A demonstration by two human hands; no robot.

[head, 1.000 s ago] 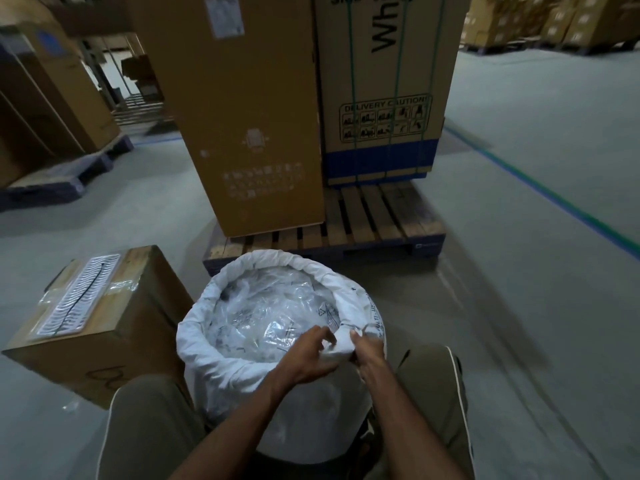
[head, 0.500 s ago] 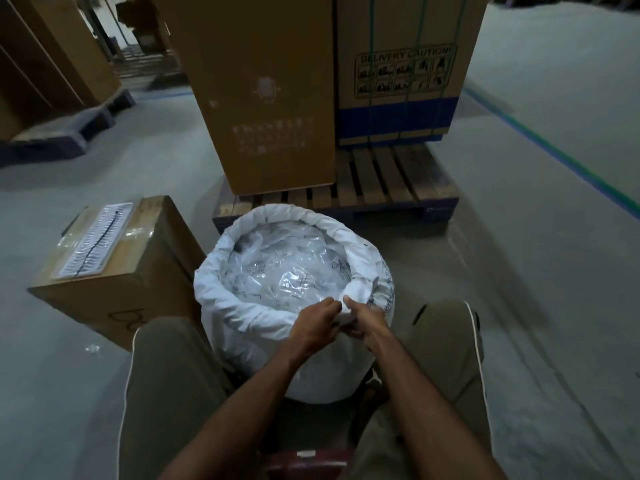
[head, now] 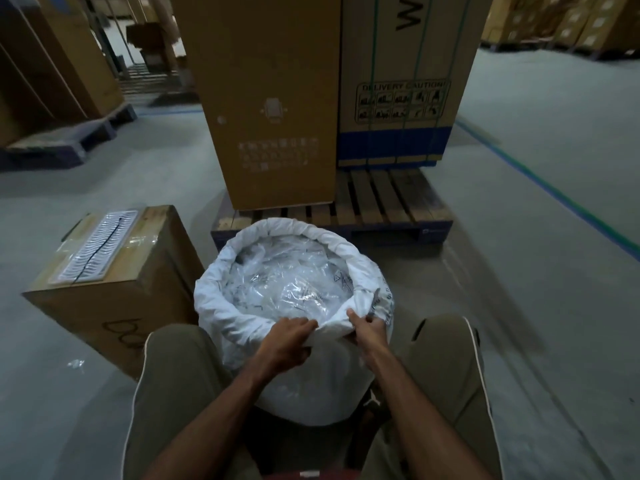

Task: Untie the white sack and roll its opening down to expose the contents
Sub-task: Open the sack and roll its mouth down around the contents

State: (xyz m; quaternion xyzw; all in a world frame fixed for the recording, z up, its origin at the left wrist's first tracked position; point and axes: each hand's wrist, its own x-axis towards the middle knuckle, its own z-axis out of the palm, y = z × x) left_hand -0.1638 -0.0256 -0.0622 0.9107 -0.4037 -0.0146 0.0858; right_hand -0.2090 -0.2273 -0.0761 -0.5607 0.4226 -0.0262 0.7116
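Observation:
The white sack (head: pixel 313 382) stands upright on the floor between my knees. Its mouth is open and its rim (head: pixel 221 271) is rolled down into a thick collar. Clear plastic packets (head: pixel 287 282) fill the inside and show fully. My left hand (head: pixel 285 344) grips the near part of the rolled rim, fingers curled over the edge. A little to its right, my right hand (head: pixel 369 329) pinches the rim where printed text shows on the sack's side. Between both hands the rim forms a loose fold.
A brown carton (head: pixel 114 285) with a white labelled strip on top sits close to the sack's left. Behind the sack a wooden pallet (head: pixel 391 206) carries two tall cardboard boxes (head: pixel 270 98). More pallets and boxes stand at far left and far right. A green-blue line (head: pixel 554 192) crosses the grey floor.
The view has tilted and shifted. Both hands stay on the near rim and have spread slightly apart, with the rim rolled a little lower there.

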